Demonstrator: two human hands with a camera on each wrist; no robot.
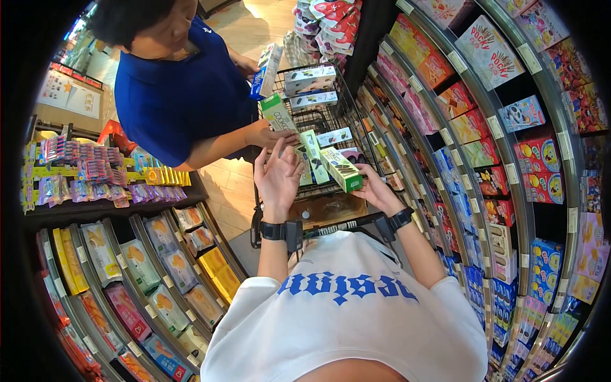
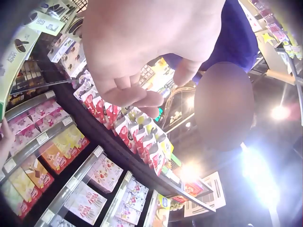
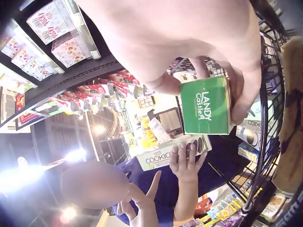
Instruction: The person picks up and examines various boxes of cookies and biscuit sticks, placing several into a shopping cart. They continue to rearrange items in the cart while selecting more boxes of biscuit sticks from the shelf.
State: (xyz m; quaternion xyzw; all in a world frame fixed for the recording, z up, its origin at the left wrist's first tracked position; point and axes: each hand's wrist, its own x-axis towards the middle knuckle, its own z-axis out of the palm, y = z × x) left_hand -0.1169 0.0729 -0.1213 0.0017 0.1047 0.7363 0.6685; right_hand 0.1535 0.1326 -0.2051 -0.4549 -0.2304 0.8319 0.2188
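Note:
In the head view my right hand (image 1: 377, 190) grips the end of a green-and-white cookie box (image 1: 340, 169) above the cart; the right wrist view shows its green end (image 3: 206, 106) between my thumb and fingers. My left hand (image 1: 279, 175) is raised palm up, holding nothing, its fingers loosely bent beside the other person's hand. That person, in a blue shirt, holds a green cookie box (image 1: 278, 114) in one hand and a blue-and-white box (image 1: 266, 71) in the other. Another light green box (image 1: 313, 156) lies between my hands.
A black wire cart (image 1: 350, 102) holds several boxes, with its handle (image 1: 337, 227) near my body. Curved shelves of snack boxes (image 1: 533, 156) rise on the right. Low shelves of packaged biscuits (image 1: 143, 264) stand on the left. Hanging red bags (image 1: 334, 25) are beyond the cart.

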